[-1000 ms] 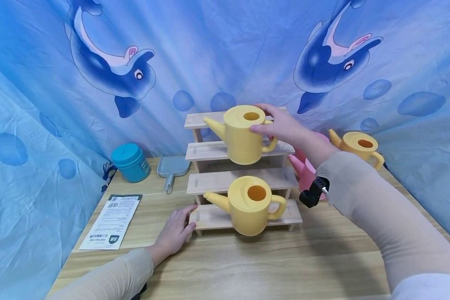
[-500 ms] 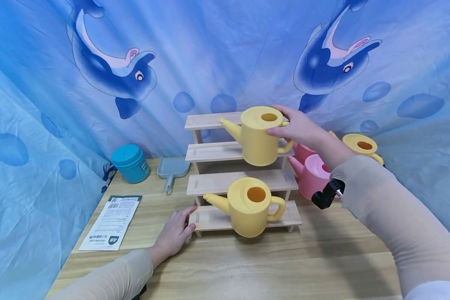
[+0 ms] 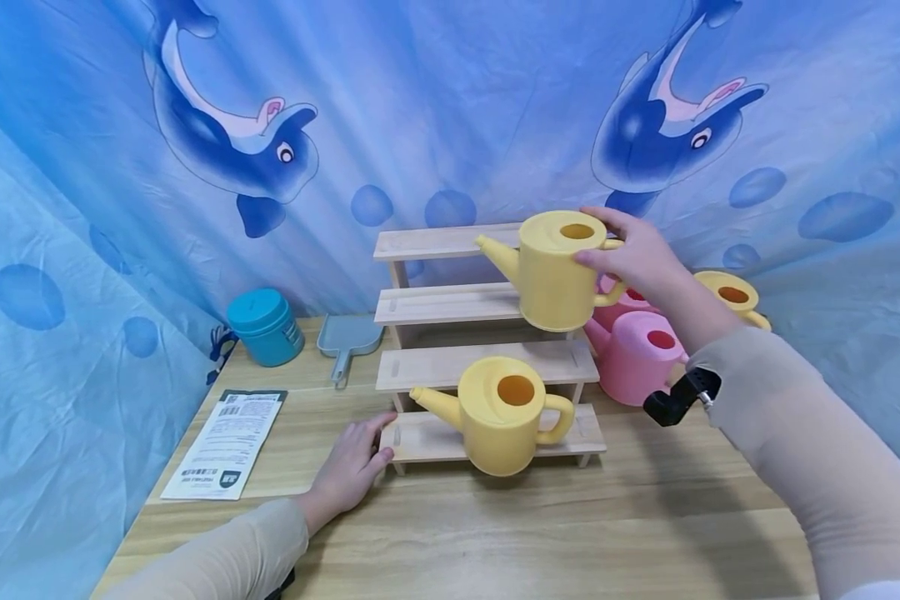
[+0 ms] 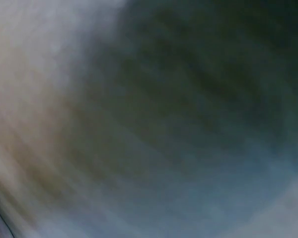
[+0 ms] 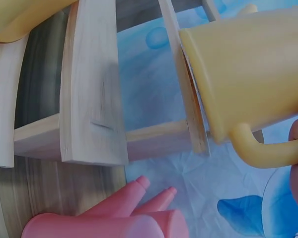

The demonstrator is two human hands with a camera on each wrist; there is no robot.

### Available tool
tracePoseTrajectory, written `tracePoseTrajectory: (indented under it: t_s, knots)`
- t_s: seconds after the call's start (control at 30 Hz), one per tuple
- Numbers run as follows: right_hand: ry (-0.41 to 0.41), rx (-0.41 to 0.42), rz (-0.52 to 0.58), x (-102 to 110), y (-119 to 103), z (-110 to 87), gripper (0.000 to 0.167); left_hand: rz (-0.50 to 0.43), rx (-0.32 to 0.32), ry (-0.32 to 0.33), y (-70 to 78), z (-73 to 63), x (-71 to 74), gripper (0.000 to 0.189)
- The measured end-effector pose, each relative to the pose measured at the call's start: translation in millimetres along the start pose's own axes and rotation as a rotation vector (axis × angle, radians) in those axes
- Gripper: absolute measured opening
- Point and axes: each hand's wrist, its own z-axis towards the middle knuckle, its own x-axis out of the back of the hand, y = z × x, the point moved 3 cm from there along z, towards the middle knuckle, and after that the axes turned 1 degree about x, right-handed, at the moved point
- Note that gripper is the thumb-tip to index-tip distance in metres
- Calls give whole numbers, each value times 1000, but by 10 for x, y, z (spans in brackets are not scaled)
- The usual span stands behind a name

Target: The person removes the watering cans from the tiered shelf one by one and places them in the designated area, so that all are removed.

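Wooden worktop [image 3: 570, 533] carries the left hand [image 3: 348, 467], lying flat with relaxed fingers against the bottom step of the pale stepped wooden rack [image 3: 450, 365], where a yellow plastic watering can [image 3: 502, 414] stands. Further back, the right hand [image 3: 637, 258] grips a second yellow watering can [image 3: 551, 271] by its rim, held off the rack's upper right, pink plastic cans [image 3: 637, 358] behind

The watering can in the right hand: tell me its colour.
Yellow; the watering can shows best in the head view.
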Motion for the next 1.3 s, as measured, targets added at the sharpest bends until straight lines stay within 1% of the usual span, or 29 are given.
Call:
tracePoseTrajectory:
  t_s: [0.13,0.23,0.3,0.37,0.47,0.53,0.8,0.97,1.0,1.13,1.23,1.3]
  knots:
    - [53,-11,24,93,64,-49,69,-4,3,1,8,1,3,46]
    - [79,-29,88,167,123,-92,66,-2,3,2,12,0,1,46]
    - [90,-27,153,221,165,-115,64,-1,2,3,8,0,-2,46]
    - [108,-28,192,282,202,-148,64,3,2,4,2,0,-5,46]
    - [138,-18,199,373,249,-194,64,7,0,7,-7,0,-5,47]
    - [159,-25,183,428,281,-230,65,8,-5,10,-8,0,-3,47]
    - [205,-49,240,644,476,-345,69,13,-16,12,6,-1,1,46]
    - [239,-65,334,777,595,-397,67,15,-4,14,-7,-15,-1,46]
    - [246,-66,369,802,619,-411,66,13,-2,13,-6,-18,-1,47]
    - [291,-97,449,919,724,-483,67,3,9,-2,3,-14,6,47]
    - [332,-80,551,1013,809,-558,67,-1,15,-16,3,-5,7,46]
    - [365,-43,598,1070,867,-606,67,3,18,-19,1,-3,8,46]
